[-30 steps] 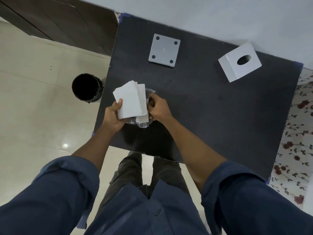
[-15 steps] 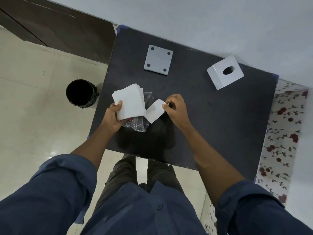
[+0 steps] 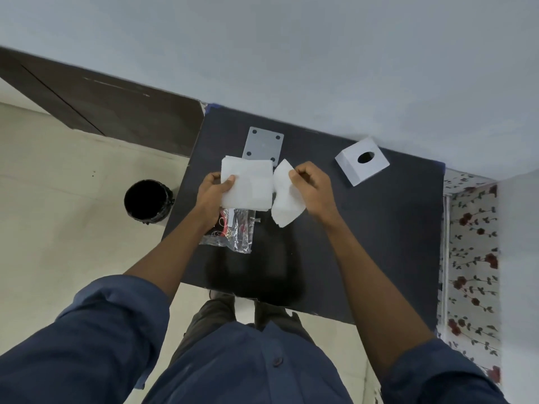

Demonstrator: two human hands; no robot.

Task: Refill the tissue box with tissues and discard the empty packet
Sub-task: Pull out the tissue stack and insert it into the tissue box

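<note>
My left hand [image 3: 211, 199] grips a white stack of tissues [image 3: 247, 185] above the black table [image 3: 379, 243]. A clear plastic packet [image 3: 233, 231] with red print hangs below that hand, and it looks pinched under the same fingers. My right hand [image 3: 313, 188] pinches a single tissue [image 3: 285, 199] just right of the stack. The white tissue box [image 3: 361, 164], with an oval slot in its top, sits at the table's back right, apart from both hands. Its grey base plate [image 3: 264, 147] lies flat behind the stack.
A black waste bin [image 3: 147, 201] stands on the tiled floor left of the table. A dark wooden door or panel [image 3: 116, 112] lies behind it. A pale wall runs along the table's far edge, and a floral cloth [image 3: 472, 243] hangs to the right.
My right hand pulled one tissue out from beside the stack and lifted it to the right. The left hand raised the stack, and the packet now dangles below it. The camera tilted up.
</note>
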